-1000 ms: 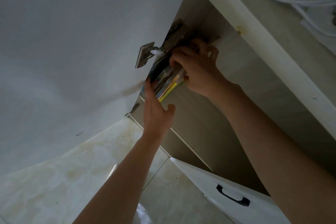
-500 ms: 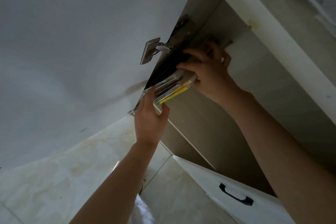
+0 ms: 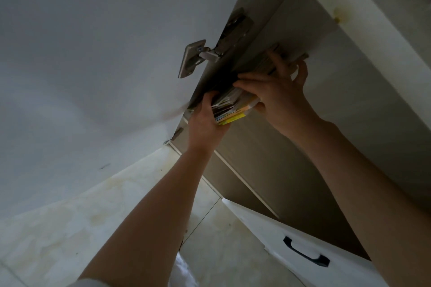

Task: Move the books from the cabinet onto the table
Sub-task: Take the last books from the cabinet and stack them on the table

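Observation:
A stack of thin books point(image 3: 233, 109) with coloured spines, one yellow, leans against the left side wall of the open cabinet point(image 3: 291, 151). My left hand point(image 3: 205, 123) cups the near end of the stack from the left and below. My right hand point(image 3: 277, 95) lies over the stack's right side, fingers spread along the books toward the back. Both hands grip the same stack, and its far end is hidden behind my right hand.
The open white cabinet door point(image 3: 93, 65) fills the left, its metal hinge point(image 3: 198, 56) just above the books. A white door with a black handle point(image 3: 305, 254) stands open lower right. Pale marbled floor tiles point(image 3: 81, 228) lie below.
My left hand has slid up from under the stack and closed on its near end. My right hand has shifted slightly along the books; the stack stays against the cabinet wall.

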Demonstrator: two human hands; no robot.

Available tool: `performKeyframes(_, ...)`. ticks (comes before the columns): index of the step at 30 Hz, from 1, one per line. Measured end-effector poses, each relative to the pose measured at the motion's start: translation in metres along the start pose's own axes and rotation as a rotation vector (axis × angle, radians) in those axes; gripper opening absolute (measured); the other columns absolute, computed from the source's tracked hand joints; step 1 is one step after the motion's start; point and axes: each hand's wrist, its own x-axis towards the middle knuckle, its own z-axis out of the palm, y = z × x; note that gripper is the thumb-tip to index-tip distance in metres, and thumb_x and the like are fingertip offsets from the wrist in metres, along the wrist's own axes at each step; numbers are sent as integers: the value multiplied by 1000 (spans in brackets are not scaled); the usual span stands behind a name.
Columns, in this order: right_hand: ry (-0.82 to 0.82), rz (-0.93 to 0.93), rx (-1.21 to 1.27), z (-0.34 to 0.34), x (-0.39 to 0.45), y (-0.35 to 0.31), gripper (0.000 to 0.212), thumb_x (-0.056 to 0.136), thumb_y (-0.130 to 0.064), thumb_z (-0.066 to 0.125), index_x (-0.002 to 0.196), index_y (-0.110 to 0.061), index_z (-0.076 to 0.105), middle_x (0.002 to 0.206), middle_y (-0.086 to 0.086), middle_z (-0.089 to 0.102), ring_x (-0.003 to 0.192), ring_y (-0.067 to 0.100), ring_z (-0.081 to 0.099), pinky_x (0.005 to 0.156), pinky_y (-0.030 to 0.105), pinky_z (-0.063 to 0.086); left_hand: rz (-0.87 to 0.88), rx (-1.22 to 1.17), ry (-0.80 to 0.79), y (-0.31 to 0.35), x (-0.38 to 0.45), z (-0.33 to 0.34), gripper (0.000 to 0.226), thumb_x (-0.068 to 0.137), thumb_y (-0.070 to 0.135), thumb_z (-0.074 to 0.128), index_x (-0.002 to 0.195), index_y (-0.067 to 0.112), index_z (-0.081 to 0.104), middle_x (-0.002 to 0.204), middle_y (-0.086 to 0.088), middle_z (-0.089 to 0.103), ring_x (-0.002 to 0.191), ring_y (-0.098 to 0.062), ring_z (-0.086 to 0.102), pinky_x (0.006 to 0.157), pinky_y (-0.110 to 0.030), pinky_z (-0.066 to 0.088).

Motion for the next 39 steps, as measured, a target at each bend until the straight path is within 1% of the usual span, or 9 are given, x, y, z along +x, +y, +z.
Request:
performKeyframes(7, -14, -40, -33, -3, -11, -6, 58, 79, -18, 73, 131, -34, 54, 139, -13, 53, 139, 26, 35, 108, 63, -3, 15, 8, 64, 1, -12, -2, 55, 75, 33, 80, 119, 9, 57, 106, -7, 71, 91, -21, 70, 73, -13, 45)
performKeyframes(11, -60, -67, -18, -12, -31, -31, 54, 84, -26, 68, 134, -36, 49, 139, -16, 51, 137, 25, 34, 107, 60, -7, 45, -23, 12, -10, -41, -27, 48, 73, 32, 82, 111, 17, 58, 95, 0, 73, 77, -12, 69, 66, -8, 48)
performKeyframes(17, 25, -149, -7, 2, -57, -68, 60, 64, -18, 83, 120, -28, 64, 121, -7, 66, 122, 34, 50, 103, 73, 24, 10, -129, -37, -27, -74, -60, 55, 66, 31, 83, 114, 27, 56, 102, 12, 67, 84, 0, 63, 77, -8, 50)
performKeyframes(22, 102, -123, 52, 11, -66, -53, 81, 62, -35, 81, 136, -29, 48, 137, -1, 53, 134, 34, 34, 111, 62, 19, 21, -111, -69, -35, -74, -65, 55, 67, 23, 80, 114, 36, 55, 101, 18, 64, 89, 0, 61, 82, -6, 47)
performKeyframes(27, 137, 243, 446, 15, -71, 2, 114, 55, -39, 85, 149, -36, 19, 153, -3, 31, 141, 22, 21, 111, 58, 27, 56, -105, -77, -36, -72, -68, 51, 68, 12, 86, 112, 18, 63, 101, 11, 66, 90, -3, 63, 82, -4, 48)
performKeyframes(31, 29, 382, 1046, 48, -78, 28, 126, 48, -46, 89, 145, -53, 9, 141, -23, 34, 139, 13, 31, 109, 55, 37, 22, -145, -110, -41, -75, -71, 51, 70, 26, 82, 115, 25, 58, 104, 11, 66, 97, -8, 65, 88, -33, 58)
performKeyframes(34, -97, 329, 1102, 66, -71, 34, 110, 51, -54, 87, 136, -65, 17, 138, -26, 40, 135, 5, 40, 113, 40, 36, 30, -201, -142, -51, -80, -75, 53, 75, 56, 72, 114, 22, 62, 108, -1, 69, 101, -22, 67, 88, -50, 57)
performKeyframes(37, -196, 227, 1110, 67, -56, 30, 82, 80, -17, 75, 146, -31, 28, 127, -23, 47, 114, -22, 46, 103, 12, 40, 31, -229, -151, -61, -84, -82, 58, 79, 61, 66, 121, 23, 57, 111, -12, 68, 103, -33, 66, 86, -59, 54)
performKeyframes(39, -214, 174, 1078, 70, -52, 29, 69, 82, 2, 70, 139, -17, 37, 118, -22, 50, 101, -27, 49, 88, -1, 38, 13, -217, -136, -62, -89, -85, 55, 81, 58, 66, 122, 21, 56, 111, -11, 68, 103, -31, 67, 85, -58, 55)
